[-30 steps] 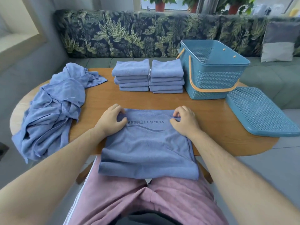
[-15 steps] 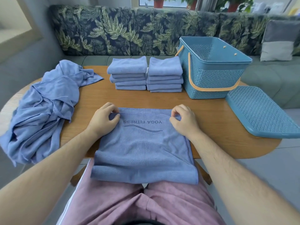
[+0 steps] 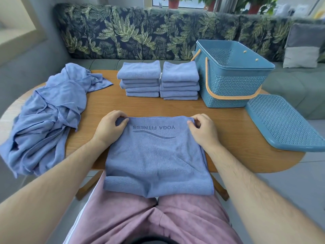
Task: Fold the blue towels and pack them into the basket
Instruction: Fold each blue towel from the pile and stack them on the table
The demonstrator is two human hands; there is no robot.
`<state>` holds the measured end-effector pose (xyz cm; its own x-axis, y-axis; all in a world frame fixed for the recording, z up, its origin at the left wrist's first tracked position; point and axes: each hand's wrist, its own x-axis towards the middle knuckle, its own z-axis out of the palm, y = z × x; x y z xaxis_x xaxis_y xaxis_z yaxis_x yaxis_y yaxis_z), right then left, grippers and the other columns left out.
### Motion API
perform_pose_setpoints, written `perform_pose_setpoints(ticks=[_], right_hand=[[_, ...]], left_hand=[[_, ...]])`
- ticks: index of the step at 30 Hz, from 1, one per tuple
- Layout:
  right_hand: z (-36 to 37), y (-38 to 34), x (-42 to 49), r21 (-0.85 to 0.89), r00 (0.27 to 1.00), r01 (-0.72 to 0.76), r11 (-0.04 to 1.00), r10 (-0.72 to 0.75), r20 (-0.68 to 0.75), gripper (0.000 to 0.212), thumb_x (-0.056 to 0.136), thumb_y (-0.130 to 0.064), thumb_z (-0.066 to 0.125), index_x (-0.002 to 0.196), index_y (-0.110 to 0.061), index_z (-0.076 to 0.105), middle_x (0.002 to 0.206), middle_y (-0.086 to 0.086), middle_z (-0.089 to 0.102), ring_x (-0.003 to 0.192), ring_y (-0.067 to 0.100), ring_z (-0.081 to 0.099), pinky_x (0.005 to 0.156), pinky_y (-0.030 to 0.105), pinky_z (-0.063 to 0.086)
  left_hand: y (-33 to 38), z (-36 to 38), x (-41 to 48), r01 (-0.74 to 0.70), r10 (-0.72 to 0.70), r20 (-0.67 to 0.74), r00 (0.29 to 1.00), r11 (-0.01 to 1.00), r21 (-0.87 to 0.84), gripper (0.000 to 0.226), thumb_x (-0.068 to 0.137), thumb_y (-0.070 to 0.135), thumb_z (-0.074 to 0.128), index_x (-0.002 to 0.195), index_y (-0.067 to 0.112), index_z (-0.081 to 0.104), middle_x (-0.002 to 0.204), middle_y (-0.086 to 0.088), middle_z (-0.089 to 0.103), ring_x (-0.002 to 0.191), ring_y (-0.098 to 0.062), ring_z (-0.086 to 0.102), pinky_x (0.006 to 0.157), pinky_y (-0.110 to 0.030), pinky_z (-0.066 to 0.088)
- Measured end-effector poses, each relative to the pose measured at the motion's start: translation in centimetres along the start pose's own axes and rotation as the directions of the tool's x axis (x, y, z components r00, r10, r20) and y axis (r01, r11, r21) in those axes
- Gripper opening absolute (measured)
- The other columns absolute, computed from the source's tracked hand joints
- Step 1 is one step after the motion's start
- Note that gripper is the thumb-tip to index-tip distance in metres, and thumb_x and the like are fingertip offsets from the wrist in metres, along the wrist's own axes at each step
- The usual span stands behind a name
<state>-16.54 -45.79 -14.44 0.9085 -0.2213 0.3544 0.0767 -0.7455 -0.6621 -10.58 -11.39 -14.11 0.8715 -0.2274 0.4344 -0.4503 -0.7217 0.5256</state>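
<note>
A blue towel (image 3: 156, 155) printed "YOGA FITNESS" lies folded over the table's near edge, its lower part hanging onto my lap. My left hand (image 3: 110, 128) pinches its far left corner and my right hand (image 3: 204, 131) pinches its far right corner. Two stacks of folded blue towels (image 3: 140, 78) (image 3: 180, 80) stand side by side at the back of the table. To their right stands the blue basket (image 3: 233, 85) with an orange handle, with nothing visible inside it. A heap of unfolded blue towels (image 3: 47, 117) covers the table's left end.
The basket's blue lid (image 3: 284, 124) lies flat at the table's right end, partly over the edge. The wooden table (image 3: 233, 138) is oval. A leaf-patterned sofa (image 3: 140, 32) runs behind it, with a grey cushion (image 3: 304, 46) at the right.
Both hands have shifted to the towel's far corners and now pinch them. The far edge has been pulled straight and lies a little farther from me.
</note>
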Motion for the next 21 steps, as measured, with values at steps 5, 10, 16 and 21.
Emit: perform_pose_setpoints(ticks=[5,10,16,21], right_hand=[[0.2,0.0,-0.1,-0.177,1.0,0.007,0.984,-0.009,-0.01,0.011,0.095,-0.028,0.058,0.095,-0.025,0.068,0.097,-0.013,0.06,0.079,0.01,0.059,0.062,0.03,0.049],[0.7,-0.3,0.2,-0.254,0.999,-0.019,0.967,0.03,0.039,0.024,0.096,-0.03,0.052,0.111,-0.021,0.069,0.114,-0.011,0.059,0.088,0.016,0.061,0.07,0.031,0.05],[1.0,-0.2,0.2,-0.277,0.998,0.012,0.961,0.003,0.055,0.021,0.099,-0.029,0.05,0.108,-0.021,0.066,0.112,-0.004,0.055,0.091,0.021,0.058,0.074,0.037,0.052],[0.9,0.1,0.2,-0.251,0.987,0.151,0.956,-0.16,-0.016,0.018,0.103,-0.024,0.044,0.113,-0.018,0.058,0.107,0.004,0.064,0.1,0.027,0.057,0.087,0.043,0.046]], left_hand=[[-0.4,0.6,-0.2,0.043,-0.043,0.004,0.999,0.998,0.042,0.016,0.094,0.025,0.067,0.106,0.016,0.072,0.102,0.004,0.062,0.099,-0.013,0.058,0.088,-0.022,0.04],[-0.6,0.8,-0.1,0.046,-0.05,0.053,0.997,0.995,0.087,0.026,0.095,0.027,0.066,0.115,0.013,0.073,0.111,0.001,0.063,0.107,-0.019,0.058,0.098,-0.032,0.045],[-0.4,0.7,-0.3,0.003,-0.009,0.031,0.999,0.981,0.193,0.008,0.092,0.021,0.067,0.098,0.017,0.071,0.097,0.001,0.064,0.098,-0.029,0.054,0.088,-0.043,0.044],[-0.2,0.7,-0.4,0.002,-0.006,0.044,0.999,0.995,0.096,0.007,0.093,0.016,0.065,0.099,0.013,0.067,0.102,0.0,0.056,0.093,-0.016,0.053,0.084,-0.031,0.043]])
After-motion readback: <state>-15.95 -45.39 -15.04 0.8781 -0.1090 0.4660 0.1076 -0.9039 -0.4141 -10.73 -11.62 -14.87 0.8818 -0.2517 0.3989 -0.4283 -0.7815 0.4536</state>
